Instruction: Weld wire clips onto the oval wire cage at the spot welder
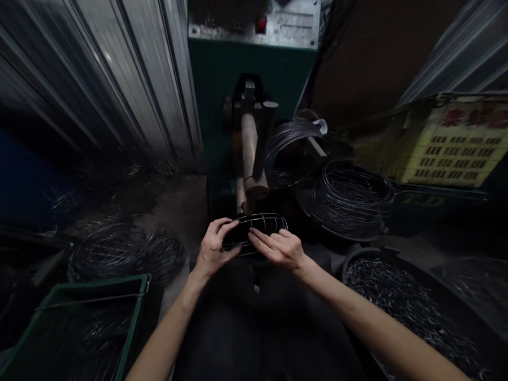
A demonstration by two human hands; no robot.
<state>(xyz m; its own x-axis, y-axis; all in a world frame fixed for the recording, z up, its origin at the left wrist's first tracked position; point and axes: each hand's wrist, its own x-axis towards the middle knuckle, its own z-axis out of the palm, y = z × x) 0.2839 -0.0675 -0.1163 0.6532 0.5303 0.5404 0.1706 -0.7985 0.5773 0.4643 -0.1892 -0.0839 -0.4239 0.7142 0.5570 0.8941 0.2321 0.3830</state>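
The left hand (215,246) is partly curled, fingers above and thumb below, with the near-left side of a round wire frame (262,220) held between them. The right hand (280,247) lies over the frame's opposite side, its forefinger reaching inward and other fingers bent; whether it pinches a wire or only presses on one cannot be told. The frame sits between both hands; its lower wires fade into dark clothing, and fingers cover parts of its rim.

Just beyond the hands, a pale metal bar (250,148) juts from a green machine (214,69) whose top is cut off; the bar's lower end is dim, and contact with the frame is unclear. Right of the right hand and farther off, a wire coil (291,132) is partly hidden behind the bar, near a tangled wire heap (353,198). Closer to the right forearm, small metal pieces (400,296) fill a dark tub (448,309), too blurred to tell their shape. Left of the left hand lie dim wire loops (119,246); below them, a green crate (137,312) runs out of view, its contents mostly shadow.
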